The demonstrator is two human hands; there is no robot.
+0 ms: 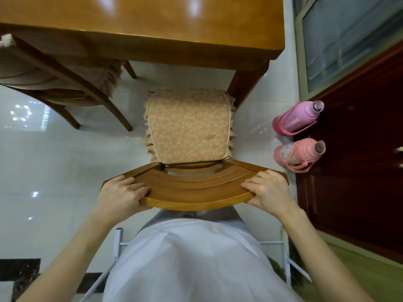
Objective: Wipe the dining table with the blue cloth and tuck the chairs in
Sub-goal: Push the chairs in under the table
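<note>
Item: honey-coloured wooden chair (196, 188) with a curved slatted backrest and a pink leaf-patterned seat cushion (187, 125). It stands on the white tiled floor (65, 160) at the near side of the glossy orange-brown wooden dining table (152, 25), its seat's far edge close to the right table leg.

Left hand (122, 192): fingers curled over the backrest's left end, gripping it.

Right hand (267, 190): gripping the right end likewise.

Left: second wooden chair (54, 68), partly under the table.

Right, on the floor: lilac-pink flask (298, 117) and salmon-pink flask (298, 154).
</note>
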